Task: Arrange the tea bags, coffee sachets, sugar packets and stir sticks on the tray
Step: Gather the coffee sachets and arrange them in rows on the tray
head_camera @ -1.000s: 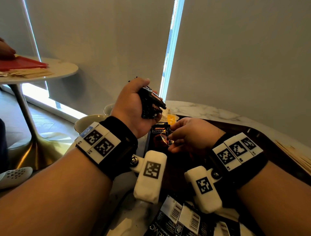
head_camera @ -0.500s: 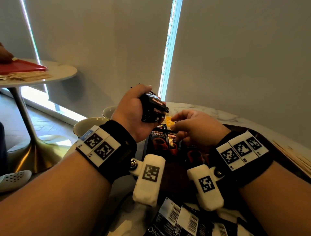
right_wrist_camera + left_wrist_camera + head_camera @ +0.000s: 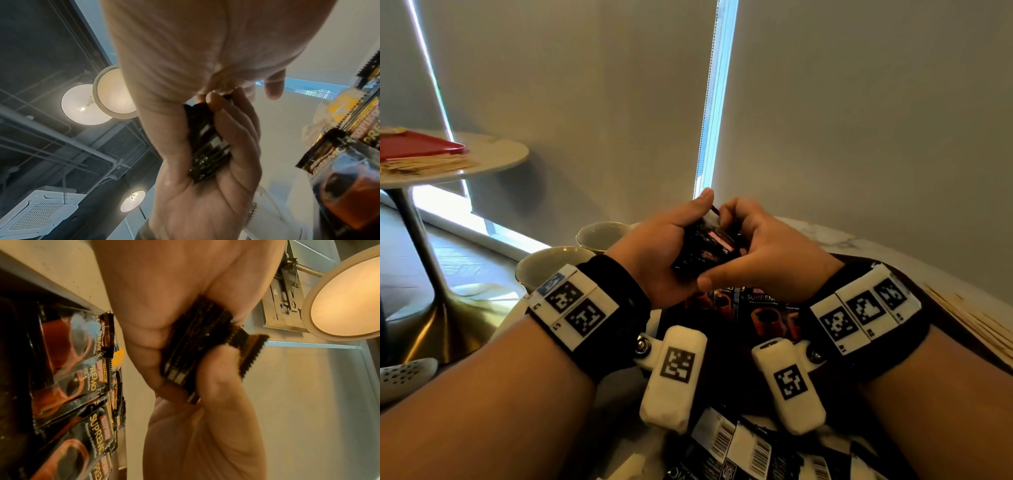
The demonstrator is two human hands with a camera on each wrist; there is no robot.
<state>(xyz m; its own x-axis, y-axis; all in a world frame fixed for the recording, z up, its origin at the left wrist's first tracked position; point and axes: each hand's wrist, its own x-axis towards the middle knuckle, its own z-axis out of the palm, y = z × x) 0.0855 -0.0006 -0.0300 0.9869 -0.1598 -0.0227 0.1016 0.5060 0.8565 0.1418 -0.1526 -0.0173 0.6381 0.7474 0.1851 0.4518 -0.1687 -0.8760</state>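
Note:
A thick stack of black coffee sachets (image 3: 705, 246) is held up between both hands above the dark tray (image 3: 955, 339). My left hand (image 3: 654, 253) grips the stack from the left, thumb along its top. My right hand (image 3: 767, 253) pinches it from the right, fingers curled over the top and thumb underneath. The left wrist view shows the stack (image 3: 197, 345) edge-on, and so does the right wrist view (image 3: 207, 142). More coffee sachets (image 3: 767, 308) lie overlapping in a row on the tray below the hands (image 3: 78, 386). Wooden stir sticks (image 3: 983, 322) lie at the right, beyond the tray.
Two pale cups (image 3: 551, 263) (image 3: 599, 233) stand left of the tray. Loose sachets with barcodes (image 3: 739, 448) lie near me. A yellow-printed packet (image 3: 119, 356) sits past the sachet row. A second round table with a red tray (image 3: 417, 145) stands at the far left.
My right hand rose from the tray and joined the left hand on the stack. The stack and both hands have come up a little higher over the tray.

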